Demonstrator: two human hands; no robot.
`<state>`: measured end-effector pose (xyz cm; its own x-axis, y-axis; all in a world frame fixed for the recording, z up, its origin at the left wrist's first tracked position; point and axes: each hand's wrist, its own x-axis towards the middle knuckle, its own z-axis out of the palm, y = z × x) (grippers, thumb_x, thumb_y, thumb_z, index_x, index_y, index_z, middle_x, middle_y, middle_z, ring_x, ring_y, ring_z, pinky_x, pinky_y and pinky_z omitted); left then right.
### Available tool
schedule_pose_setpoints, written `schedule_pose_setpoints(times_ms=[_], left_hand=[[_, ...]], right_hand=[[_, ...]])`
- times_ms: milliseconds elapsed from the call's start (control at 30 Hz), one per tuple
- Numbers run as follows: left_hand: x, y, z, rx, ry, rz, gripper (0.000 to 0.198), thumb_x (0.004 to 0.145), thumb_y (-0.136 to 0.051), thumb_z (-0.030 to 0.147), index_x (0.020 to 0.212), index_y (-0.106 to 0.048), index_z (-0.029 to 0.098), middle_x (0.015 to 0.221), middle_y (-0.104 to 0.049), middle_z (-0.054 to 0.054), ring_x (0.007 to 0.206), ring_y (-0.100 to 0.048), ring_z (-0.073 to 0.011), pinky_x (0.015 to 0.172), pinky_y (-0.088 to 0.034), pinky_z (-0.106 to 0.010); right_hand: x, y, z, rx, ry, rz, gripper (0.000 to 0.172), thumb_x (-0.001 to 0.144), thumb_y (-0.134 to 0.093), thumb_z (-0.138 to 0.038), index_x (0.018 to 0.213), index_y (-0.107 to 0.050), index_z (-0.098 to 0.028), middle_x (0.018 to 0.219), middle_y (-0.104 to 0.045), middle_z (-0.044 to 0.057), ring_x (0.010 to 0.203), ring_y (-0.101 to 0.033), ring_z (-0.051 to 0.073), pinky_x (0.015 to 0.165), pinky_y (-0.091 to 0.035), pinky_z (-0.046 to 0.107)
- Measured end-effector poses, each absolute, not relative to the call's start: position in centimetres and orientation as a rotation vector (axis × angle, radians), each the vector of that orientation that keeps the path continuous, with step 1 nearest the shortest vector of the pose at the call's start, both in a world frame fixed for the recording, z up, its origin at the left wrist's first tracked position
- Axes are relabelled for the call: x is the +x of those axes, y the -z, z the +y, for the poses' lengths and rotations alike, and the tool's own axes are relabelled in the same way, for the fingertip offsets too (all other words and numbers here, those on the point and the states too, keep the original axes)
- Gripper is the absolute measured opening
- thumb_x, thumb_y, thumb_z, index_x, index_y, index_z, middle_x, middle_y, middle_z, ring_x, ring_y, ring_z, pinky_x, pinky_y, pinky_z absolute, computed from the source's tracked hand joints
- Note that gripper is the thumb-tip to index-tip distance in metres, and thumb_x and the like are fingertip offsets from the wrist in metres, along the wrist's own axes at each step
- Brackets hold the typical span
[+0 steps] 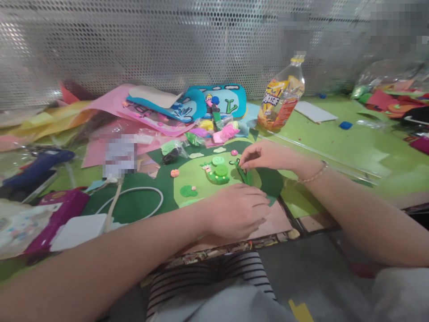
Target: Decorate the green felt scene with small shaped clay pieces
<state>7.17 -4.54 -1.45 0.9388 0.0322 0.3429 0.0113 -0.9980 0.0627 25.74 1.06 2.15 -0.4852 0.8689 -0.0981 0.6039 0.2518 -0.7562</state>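
On the table in front of me lies a dark green sheet with a light green paper shape [197, 188] on it. A green clay snail [219, 173] with a coiled shell sits on that shape. Beside it stands a thin green clay strip [246, 177] with dark curls at its top. My right hand [259, 156] pinches the strip's upper end between thumb and fingertips. My left hand [239, 209] rests palm down over the sheet's near edge, fingers pointing right and partly bent. Small clay flowers [174, 173] and a green clay leaf [188, 191] are stuck nearby.
Behind the sheet lie clay packets [225, 133] and blue picture cards [231, 100]. A bottle with a yellow-orange label [279, 98] stands back right. At left are a white cable [160, 199], a white box [80, 230] and a purple case [67, 210]. A perforated metal panel [150, 49] rises behind.
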Motion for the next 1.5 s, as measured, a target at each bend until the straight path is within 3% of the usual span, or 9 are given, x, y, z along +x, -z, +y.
schedule_pose_setpoints(times_ms=[467, 633, 867, 1133, 1500], left_hand=[[7.0, 1.1, -4.5, 3.011, -0.511, 0.093, 0.031, 0.09, -0.033, 0.025, 0.094, -0.06, 0.011, 0.105, -0.064, -0.009, 0.106, -0.054, -0.0212, 0.092, -0.042, -0.035], [6.8, 0.3, -4.3, 2.939, -0.611, 0.549, 0.031, 0.089, -0.03, 0.026, 0.088, -0.057, 0.012, 0.091, -0.063, -0.01, 0.091, -0.053, -0.0218, 0.085, -0.042, -0.039], [6.7, 0.5, -3.5, 2.801, -0.628, 0.922, 0.012, 0.074, -0.035, 0.014, 0.074, -0.047, 0.017, 0.075, -0.058, -0.007, 0.082, -0.046, -0.023, 0.076, -0.039, -0.041], [6.6, 0.8, -3.3, 2.765, -0.556, 0.943, 0.01, 0.074, -0.035, 0.013, 0.077, -0.044, 0.017, 0.084, -0.06, -0.007, 0.089, -0.045, -0.0234, 0.078, -0.04, -0.041], [6.8, 0.5, -3.5, 2.778, -0.432, 0.935, 0.017, 0.078, -0.032, 0.009, 0.08, -0.047, 0.017, 0.096, -0.063, -0.007, 0.101, -0.044, -0.0249, 0.084, -0.038, -0.043]], right_hand=[[25.9, -2.1, 1.2, -1.393, -0.992, -2.231, 0.015, 0.07, -0.065, -0.036, 0.077, -0.067, -0.022, 0.072, -0.068, 0.0, 0.069, -0.063, 0.015, 0.07, -0.048, 0.03], [25.9, -2.2, 1.3, -1.393, -0.899, -2.27, 0.017, 0.068, -0.065, -0.036, 0.076, -0.068, -0.022, 0.077, -0.068, 0.0, 0.072, -0.059, 0.014, 0.067, -0.044, 0.029], [25.9, -2.1, 1.4, -1.427, -0.855, -2.295, 0.013, 0.068, -0.065, -0.034, 0.074, -0.069, -0.023, 0.073, -0.067, -0.001, 0.066, -0.056, 0.013, 0.061, -0.042, 0.027], [25.8, -2.0, 1.4, -1.4, -0.817, -2.291, 0.007, 0.069, -0.064, -0.028, 0.072, -0.068, -0.023, 0.074, -0.068, -0.001, 0.069, -0.06, 0.015, 0.066, -0.044, 0.028], [25.7, -1.9, 1.5, -1.41, -0.697, -2.386, 0.012, 0.072, -0.061, -0.03, 0.072, -0.065, -0.019, 0.073, -0.066, 0.001, 0.065, -0.055, 0.013, 0.061, -0.041, 0.026]])
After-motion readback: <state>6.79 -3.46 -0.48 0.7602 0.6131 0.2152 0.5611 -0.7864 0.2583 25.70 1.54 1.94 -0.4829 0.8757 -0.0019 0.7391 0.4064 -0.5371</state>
